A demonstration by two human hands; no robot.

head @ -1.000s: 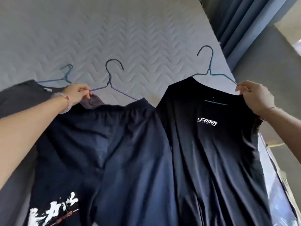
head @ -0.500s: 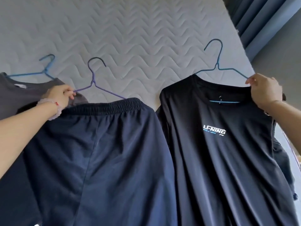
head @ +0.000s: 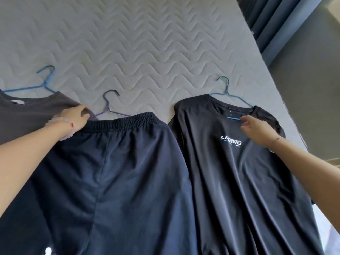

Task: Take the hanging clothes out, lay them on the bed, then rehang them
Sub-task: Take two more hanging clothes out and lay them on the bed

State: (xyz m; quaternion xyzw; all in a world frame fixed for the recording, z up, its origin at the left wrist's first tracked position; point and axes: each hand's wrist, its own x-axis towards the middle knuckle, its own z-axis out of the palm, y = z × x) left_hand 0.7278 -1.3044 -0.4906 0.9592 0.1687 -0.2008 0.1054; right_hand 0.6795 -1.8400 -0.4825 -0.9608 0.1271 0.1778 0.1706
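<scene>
Dark navy shorts (head: 128, 172) lie flat on the quilted mattress (head: 147, 43), on a purple hanger (head: 108, 109). My left hand (head: 73, 116) sits at the left end of the waistband, its fingers curled round the hanger's arm. To the right lies a black T-shirt (head: 230, 172) with a white logo, on a blue hanger (head: 227, 89). My right hand (head: 257, 129) hovers over the shirt's chest with loose fingers reaching toward the collar, holding nothing. A grey shirt (head: 27, 116) on another blue hanger (head: 46, 83) lies at the far left, partly under the shorts.
The mattress stretches bare beyond the hangers. Its right edge runs diagonally beside a grey wall (head: 312, 70). Dark blue curtains (head: 266, 24) hang at the top right.
Both garments came down and now lie flat on the mattress. My right hand let go of the T-shirt's shoulder and moved left to the collar. My left hand stayed at the waistband end.
</scene>
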